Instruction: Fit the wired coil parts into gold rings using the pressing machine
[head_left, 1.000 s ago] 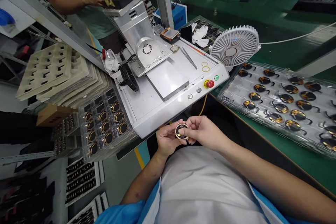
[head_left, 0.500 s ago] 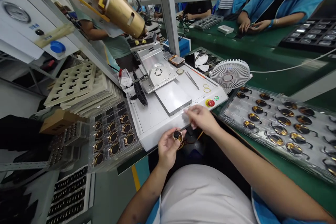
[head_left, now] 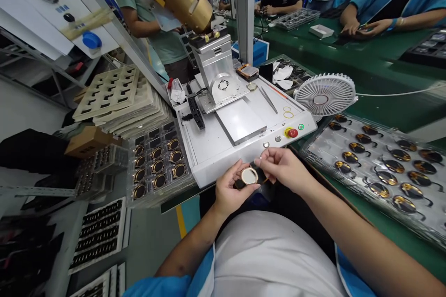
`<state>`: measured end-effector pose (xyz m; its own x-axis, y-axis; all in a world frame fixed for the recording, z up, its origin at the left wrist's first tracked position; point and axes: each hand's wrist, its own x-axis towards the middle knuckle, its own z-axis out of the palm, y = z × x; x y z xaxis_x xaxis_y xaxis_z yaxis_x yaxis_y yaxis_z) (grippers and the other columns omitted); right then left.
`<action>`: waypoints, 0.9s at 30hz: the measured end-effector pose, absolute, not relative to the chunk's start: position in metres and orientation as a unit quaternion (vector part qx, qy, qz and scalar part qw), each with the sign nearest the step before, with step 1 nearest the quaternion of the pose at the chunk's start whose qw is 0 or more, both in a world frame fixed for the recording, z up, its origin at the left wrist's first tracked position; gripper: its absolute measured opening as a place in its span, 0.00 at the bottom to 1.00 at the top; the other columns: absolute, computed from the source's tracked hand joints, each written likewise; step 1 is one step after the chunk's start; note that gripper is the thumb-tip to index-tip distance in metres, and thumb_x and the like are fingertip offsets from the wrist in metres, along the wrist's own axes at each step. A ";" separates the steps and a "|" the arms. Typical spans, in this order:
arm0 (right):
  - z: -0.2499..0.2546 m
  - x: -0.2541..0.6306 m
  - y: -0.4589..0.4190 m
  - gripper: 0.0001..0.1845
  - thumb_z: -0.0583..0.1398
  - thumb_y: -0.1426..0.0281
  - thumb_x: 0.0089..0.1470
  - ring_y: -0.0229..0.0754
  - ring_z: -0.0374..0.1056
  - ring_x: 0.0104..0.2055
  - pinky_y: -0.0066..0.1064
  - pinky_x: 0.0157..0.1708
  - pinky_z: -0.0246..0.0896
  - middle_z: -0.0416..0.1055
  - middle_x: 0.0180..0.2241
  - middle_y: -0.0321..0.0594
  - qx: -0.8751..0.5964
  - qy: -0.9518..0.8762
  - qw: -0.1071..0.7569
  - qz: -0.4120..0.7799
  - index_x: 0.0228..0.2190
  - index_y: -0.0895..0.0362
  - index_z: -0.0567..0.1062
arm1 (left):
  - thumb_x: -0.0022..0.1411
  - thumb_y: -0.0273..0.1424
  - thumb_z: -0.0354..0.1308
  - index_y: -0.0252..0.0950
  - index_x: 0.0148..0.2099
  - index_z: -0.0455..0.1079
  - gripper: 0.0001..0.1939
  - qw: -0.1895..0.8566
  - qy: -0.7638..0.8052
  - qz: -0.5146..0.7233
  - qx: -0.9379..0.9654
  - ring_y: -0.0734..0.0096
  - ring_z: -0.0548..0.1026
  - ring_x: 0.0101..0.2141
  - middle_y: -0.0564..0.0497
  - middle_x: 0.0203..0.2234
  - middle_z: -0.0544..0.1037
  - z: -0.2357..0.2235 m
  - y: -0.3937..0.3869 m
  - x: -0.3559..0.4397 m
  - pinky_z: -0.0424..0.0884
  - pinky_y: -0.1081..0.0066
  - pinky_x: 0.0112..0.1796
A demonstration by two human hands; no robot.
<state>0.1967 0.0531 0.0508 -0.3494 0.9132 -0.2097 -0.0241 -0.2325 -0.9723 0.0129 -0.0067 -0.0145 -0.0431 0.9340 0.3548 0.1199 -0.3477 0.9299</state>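
Left hand point(head_left: 229, 189) clamps a gold-rimmed disc point(head_left: 249, 176); right hand point(head_left: 286, 171), grip unclear; white machine point(head_left: 223, 160) at twelve o'clock, green table point(head_left: 379, 86) at two

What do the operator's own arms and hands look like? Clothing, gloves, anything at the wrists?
Left hand and right hand are bare: no gloves, watch or wristband visible. Forearms uncovered. Blue sleeve on the left arm; the right sleeve's edge isn't clear. Blue jacket with white edging, open over a pale shirt.
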 end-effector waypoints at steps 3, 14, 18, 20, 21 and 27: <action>0.044 0.195 0.033 0.20 0.71 0.56 0.49 0.35 0.60 0.15 0.24 0.16 0.54 0.69 0.16 0.33 -0.448 -0.533 0.309 0.648 0.25 0.55 0.71 | 0.51 0.27 0.77 0.37 0.65 0.70 0.40 0.329 0.446 0.564 0.612 0.54 0.85 0.48 0.36 0.52 0.83 -0.015 -0.006 0.014 0.83 0.61 0.50; 0.038 0.192 0.027 0.14 0.65 0.59 0.53 0.36 0.62 0.17 0.26 0.17 0.54 0.71 0.19 0.35 -0.487 -0.595 0.300 0.565 0.25 0.54 0.71 | 0.52 0.25 0.76 0.37 0.62 0.74 0.35 0.301 0.457 0.568 0.615 0.54 0.86 0.46 0.38 0.50 0.84 -0.015 -0.009 0.015 0.84 0.62 0.48; 0.036 0.190 0.029 0.17 0.69 0.58 0.49 0.35 0.61 0.19 0.25 0.18 0.54 0.70 0.20 0.33 -0.484 -0.558 0.321 0.593 0.26 0.55 0.70 | 0.52 0.26 0.76 0.36 0.60 0.75 0.32 0.307 0.460 0.572 0.606 0.54 0.86 0.46 0.39 0.49 0.85 -0.016 -0.010 0.018 0.84 0.61 0.49; 0.033 0.192 0.027 0.21 0.71 0.54 0.47 0.35 0.60 0.19 0.25 0.18 0.56 0.70 0.21 0.32 -0.462 -0.521 0.325 0.640 0.28 0.55 0.71 | 0.53 0.26 0.76 0.37 0.60 0.75 0.32 0.313 0.450 0.571 0.611 0.55 0.86 0.46 0.40 0.50 0.84 -0.018 -0.011 0.020 0.84 0.62 0.48; 0.032 0.196 0.026 0.23 0.72 0.51 0.46 0.35 0.60 0.19 0.25 0.18 0.56 0.69 0.21 0.32 -0.450 -0.506 0.322 0.661 0.29 0.55 0.71 | 0.53 0.26 0.75 0.38 0.61 0.74 0.33 0.314 0.439 0.566 0.623 0.55 0.85 0.47 0.40 0.51 0.84 -0.018 -0.010 0.022 0.84 0.62 0.49; 0.030 0.290 0.000 0.23 0.67 0.48 0.52 0.38 0.62 0.24 0.29 0.24 0.57 0.70 0.25 0.36 -0.599 -0.492 0.437 0.456 0.29 0.54 0.71 | 0.58 0.27 0.72 0.39 0.62 0.73 0.30 0.306 0.401 0.516 0.692 0.53 0.81 0.53 0.39 0.55 0.80 -0.027 -0.003 0.021 0.80 0.54 0.56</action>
